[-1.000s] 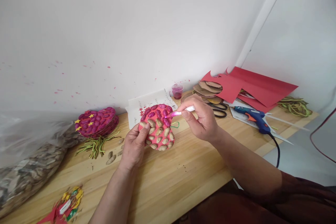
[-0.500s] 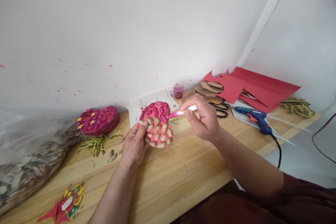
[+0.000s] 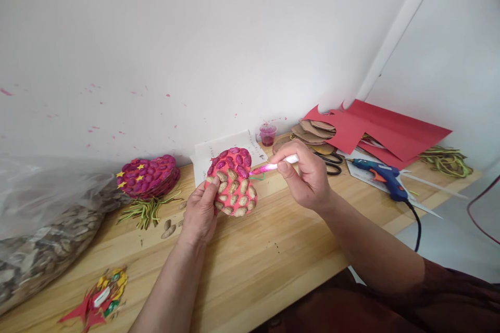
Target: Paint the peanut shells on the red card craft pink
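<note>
My left hand [image 3: 201, 210] grips the left edge of a red peanut-shaped card [image 3: 239, 189], thumb on top. Whole peanuts cover its face: those on the upper part are painted magenta, those on the lower part are bare tan. A green loop of cord [image 3: 258, 176] shows at its right edge. Between the thumb and fingers of my right hand [image 3: 302, 174] is a white-handled paintbrush [image 3: 288, 160]. Its magenta-stained tip is at the card's right edge, by a painted peanut; whether it touches I cannot tell.
A cup of magenta paint [image 3: 267, 135] stands by the wall. Finished-looking painted pieces [image 3: 148, 176] are stacked left, beside a clear bag of peanuts [image 3: 50, 239]. To the right lie black scissors [image 3: 332, 165], red card sheets [image 3: 398, 127] and a blue glue gun [image 3: 378, 174].
The brush tip has shifted slightly relative to the card, staying near its right edge. The whole view has moved a little; both hands keep their holds.
</note>
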`<state>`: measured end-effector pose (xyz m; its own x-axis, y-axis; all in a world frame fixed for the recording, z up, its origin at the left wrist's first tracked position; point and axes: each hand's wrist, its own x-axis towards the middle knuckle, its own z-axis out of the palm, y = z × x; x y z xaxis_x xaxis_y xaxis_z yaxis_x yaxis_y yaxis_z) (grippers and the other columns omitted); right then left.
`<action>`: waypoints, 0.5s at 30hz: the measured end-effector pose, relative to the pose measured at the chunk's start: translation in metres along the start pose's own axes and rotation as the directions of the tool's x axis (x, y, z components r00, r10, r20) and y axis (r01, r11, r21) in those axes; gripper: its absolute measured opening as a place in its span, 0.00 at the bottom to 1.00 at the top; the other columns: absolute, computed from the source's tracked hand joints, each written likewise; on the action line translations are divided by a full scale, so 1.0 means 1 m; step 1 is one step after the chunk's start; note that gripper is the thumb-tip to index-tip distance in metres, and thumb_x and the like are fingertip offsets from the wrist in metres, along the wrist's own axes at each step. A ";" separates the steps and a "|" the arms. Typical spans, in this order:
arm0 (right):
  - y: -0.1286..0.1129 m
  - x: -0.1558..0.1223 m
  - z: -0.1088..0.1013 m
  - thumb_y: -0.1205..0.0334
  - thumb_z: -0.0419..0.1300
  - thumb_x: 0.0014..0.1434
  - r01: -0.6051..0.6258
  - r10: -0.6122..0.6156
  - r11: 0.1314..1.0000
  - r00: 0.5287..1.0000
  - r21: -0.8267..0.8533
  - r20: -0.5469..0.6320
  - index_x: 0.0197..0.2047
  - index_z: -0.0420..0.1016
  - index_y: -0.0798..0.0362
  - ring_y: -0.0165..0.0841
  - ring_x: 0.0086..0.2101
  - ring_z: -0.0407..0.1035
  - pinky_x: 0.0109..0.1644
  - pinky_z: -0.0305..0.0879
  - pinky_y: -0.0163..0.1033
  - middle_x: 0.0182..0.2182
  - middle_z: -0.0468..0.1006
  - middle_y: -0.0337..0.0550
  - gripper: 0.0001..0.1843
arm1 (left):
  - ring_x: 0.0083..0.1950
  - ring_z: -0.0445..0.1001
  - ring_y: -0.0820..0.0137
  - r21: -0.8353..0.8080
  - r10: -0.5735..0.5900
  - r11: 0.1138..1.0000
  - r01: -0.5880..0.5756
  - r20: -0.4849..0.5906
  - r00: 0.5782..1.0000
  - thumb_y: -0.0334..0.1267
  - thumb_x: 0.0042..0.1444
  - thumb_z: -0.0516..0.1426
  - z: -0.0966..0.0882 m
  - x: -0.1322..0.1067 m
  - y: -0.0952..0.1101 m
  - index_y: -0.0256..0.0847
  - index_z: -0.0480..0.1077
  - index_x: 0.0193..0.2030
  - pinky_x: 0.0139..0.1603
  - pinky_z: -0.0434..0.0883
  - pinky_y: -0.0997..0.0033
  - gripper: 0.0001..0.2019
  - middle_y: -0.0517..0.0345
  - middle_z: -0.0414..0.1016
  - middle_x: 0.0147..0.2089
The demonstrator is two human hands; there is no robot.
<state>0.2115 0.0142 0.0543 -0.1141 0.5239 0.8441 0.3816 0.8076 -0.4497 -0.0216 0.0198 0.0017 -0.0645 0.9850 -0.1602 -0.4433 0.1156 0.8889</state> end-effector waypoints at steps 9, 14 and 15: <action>-0.001 -0.001 0.000 0.61 0.57 0.71 -0.008 0.009 1.000 1.000 -0.011 0.016 0.42 0.75 0.48 0.37 0.36 0.72 0.44 0.67 0.48 0.34 0.80 0.42 0.06 | 0.26 0.80 0.68 0.004 0.023 1.000 -0.023 0.004 1.000 0.51 0.42 0.76 0.001 0.000 0.000 0.39 0.78 0.38 0.25 0.73 0.74 0.23 0.57 0.83 0.30; 0.001 -0.001 0.000 0.63 0.58 0.71 0.003 -0.003 1.000 1.000 -0.014 -0.023 0.43 0.75 0.48 0.36 0.37 0.72 0.45 0.66 0.47 0.35 0.80 0.42 0.05 | 0.27 0.81 0.67 -0.011 0.012 1.000 -0.012 0.011 1.000 0.50 0.43 0.76 0.000 0.001 0.000 0.38 0.79 0.40 0.27 0.75 0.73 0.23 0.55 0.84 0.31; 0.002 -0.001 0.001 0.63 0.58 0.71 0.002 -0.003 1.000 1.000 -0.015 -0.022 0.44 0.76 0.48 0.36 0.37 0.72 0.45 0.66 0.47 0.35 0.80 0.42 0.05 | 0.28 0.82 0.66 -0.013 0.009 1.000 -0.009 0.014 1.000 0.50 0.43 0.77 0.000 0.001 0.000 0.38 0.79 0.39 0.29 0.77 0.72 0.23 0.55 0.84 0.31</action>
<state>0.2115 0.0150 0.0524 -0.0953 0.5157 0.8514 0.3947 0.8048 -0.4433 -0.0218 0.0203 0.0012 -0.0563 0.9877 -0.1460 -0.4547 0.1048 0.8845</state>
